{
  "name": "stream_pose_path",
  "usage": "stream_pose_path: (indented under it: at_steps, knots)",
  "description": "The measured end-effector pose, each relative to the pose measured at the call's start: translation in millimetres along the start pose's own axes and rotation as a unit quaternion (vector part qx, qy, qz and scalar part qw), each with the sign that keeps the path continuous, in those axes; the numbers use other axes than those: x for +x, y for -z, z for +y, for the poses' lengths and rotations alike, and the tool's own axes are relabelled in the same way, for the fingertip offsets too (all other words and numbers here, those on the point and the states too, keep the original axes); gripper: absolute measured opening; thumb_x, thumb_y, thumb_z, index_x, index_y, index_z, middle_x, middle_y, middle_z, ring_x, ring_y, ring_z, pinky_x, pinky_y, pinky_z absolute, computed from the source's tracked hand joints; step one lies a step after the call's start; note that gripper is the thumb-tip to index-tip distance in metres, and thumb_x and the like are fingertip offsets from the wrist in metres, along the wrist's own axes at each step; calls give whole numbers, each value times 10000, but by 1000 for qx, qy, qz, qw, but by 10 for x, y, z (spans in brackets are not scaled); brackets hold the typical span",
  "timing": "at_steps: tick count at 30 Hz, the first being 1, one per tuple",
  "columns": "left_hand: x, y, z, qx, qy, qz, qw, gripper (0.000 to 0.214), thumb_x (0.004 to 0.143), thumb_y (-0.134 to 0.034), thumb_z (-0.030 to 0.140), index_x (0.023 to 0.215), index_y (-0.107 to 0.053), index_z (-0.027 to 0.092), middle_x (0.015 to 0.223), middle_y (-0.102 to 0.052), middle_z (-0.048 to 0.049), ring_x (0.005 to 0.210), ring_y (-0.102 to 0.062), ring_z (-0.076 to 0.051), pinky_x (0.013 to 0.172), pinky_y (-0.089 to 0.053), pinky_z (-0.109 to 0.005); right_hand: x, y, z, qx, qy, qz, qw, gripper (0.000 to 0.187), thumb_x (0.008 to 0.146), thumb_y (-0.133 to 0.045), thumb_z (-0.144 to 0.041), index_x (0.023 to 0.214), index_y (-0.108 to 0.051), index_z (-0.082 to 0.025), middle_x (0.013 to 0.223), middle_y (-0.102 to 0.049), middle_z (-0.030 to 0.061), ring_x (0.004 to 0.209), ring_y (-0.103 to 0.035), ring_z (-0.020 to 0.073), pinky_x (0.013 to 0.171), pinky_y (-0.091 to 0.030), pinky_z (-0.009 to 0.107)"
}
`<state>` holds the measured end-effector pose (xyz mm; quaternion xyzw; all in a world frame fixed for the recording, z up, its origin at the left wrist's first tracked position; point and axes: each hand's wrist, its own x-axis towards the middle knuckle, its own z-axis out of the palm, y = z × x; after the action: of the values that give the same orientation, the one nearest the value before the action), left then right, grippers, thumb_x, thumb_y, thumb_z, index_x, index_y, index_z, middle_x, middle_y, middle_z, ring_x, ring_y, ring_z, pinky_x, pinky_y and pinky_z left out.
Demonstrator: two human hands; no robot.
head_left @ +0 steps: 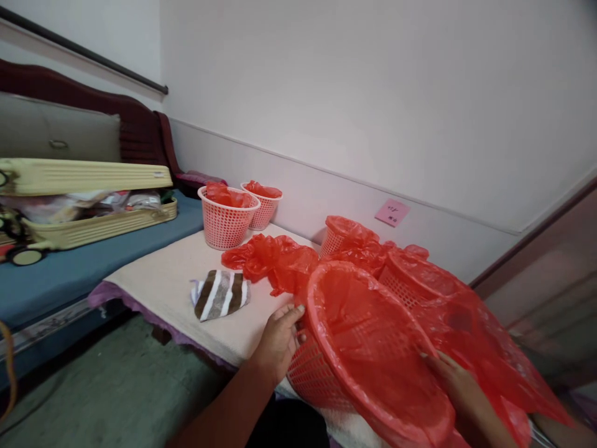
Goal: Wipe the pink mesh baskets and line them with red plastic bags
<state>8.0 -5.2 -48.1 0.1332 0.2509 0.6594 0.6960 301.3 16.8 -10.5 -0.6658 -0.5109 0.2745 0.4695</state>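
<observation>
A pink mesh wastebasket (317, 373), tilted towards me, stands at the near edge of the cloth-covered surface. A thin red plastic bag (368, 330) lines it and is folded over its rim. My left hand (282, 339) is closed at the basket's left side, thumb and curled fingers pinching the bag just below the rim. On the right, my right hand (450, 379) grips the bag at the rim, with its fingertips over the inner edge and the rest partly hidden. Loose red plastic (485, 336) spreads beyond that hand.
Two lined baskets, a nearer one (224, 224) and a farther one (265, 208), stand at the back left. More bagged baskets (405, 280) sit along the wall. A striped cloth (221, 295) and crumpled red bags (275, 258) lie nearby. An open yellow suitcase (102, 218) rests on the bed.
</observation>
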Motion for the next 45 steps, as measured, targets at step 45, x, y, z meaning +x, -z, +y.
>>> stream_pose_path:
  at_steps: [45]
  knots:
    - [-609, 76, -220, 272, 12, -12, 962, 484, 661, -703, 616, 622, -519, 170, 476, -552, 29, 360, -494, -76, 333, -378, -164, -180, -131, -52, 85, -51, -27, 995, 113, 677, -621, -323, 658, -575, -222, 588, -633, -13, 536, -584, 175, 486, -440, 266]
